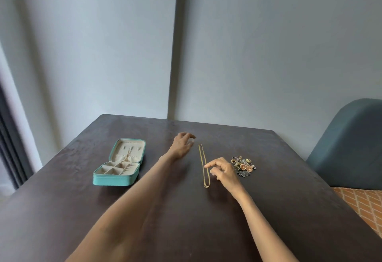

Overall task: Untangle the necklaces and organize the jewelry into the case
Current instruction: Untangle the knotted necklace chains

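Both hands (183, 145) (224, 171) beside necklace (204, 165)

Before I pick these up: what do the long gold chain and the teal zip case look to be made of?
Long gold chain: looks like fine metal links with a yellow-gold finish that glints; plated or solid cannot be told. Teal zip case: smooth matte shell, probably faux leather, with a cream lining that looks like soft velvety fabric in its compartments.
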Motion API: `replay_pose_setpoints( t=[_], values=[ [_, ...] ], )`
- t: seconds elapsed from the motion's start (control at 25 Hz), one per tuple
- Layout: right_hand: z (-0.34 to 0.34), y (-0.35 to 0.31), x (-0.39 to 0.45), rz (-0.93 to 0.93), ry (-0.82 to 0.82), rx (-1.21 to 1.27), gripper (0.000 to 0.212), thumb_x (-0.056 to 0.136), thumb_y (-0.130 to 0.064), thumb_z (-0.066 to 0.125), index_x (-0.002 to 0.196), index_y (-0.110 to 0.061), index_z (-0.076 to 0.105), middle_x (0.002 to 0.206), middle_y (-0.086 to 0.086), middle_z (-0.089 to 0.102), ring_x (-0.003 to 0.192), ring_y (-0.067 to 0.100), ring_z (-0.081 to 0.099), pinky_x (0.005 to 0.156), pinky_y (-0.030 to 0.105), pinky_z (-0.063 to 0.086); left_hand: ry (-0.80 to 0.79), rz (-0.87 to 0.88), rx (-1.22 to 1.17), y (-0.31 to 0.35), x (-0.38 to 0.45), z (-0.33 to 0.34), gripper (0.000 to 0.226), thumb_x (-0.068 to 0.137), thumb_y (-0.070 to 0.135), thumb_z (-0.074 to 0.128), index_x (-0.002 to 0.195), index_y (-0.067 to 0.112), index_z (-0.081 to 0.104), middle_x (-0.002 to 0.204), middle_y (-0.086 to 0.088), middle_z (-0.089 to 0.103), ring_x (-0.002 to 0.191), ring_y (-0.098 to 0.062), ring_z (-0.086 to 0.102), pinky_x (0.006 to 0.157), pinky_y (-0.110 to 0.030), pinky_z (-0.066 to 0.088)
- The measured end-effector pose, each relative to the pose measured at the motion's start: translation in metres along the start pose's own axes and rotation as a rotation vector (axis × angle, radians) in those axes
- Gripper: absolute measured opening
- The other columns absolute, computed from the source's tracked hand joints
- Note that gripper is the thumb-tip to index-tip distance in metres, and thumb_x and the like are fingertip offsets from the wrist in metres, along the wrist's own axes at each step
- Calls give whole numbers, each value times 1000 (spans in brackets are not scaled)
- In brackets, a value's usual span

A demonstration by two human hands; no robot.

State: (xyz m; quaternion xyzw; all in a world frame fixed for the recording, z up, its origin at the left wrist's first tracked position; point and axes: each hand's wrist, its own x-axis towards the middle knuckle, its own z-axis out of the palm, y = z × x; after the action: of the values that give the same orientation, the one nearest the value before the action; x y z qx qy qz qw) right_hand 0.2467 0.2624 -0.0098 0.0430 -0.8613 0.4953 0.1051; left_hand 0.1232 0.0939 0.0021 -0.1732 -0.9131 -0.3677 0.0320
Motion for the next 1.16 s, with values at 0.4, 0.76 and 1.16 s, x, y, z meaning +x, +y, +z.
replay_pose_setpoints(
  t=[0.4,0.76,1.16],
  values=[
    [127,-103,45,-62,-174,-47,12,86,-14,61,87,-25,65,81,-3,63,69,12,57,62,21,45,130,-109,487,-39,-85,-133,21,88,25,53,104,24,68,117,-3,62,112,-24,58,89,-35,46],
    [177,-95,24,8,-266,-255,38,83,-26,65,120,-17,58,117,4,44,114,17,49,95,29,42,52,-325,278,-102,-123,-145,16,80,27,64,94,22,71,107,1,69,102,-18,63,86,-34,51],
    [180,-95,19,-217,-241,-357,36,82,-19,60,117,-27,63,104,-7,49,94,14,55,79,28,43,280,-322,455,-98,-119,-127,19,79,41,67,89,26,69,101,4,69,99,-19,63,72,-27,39]
  ],
)
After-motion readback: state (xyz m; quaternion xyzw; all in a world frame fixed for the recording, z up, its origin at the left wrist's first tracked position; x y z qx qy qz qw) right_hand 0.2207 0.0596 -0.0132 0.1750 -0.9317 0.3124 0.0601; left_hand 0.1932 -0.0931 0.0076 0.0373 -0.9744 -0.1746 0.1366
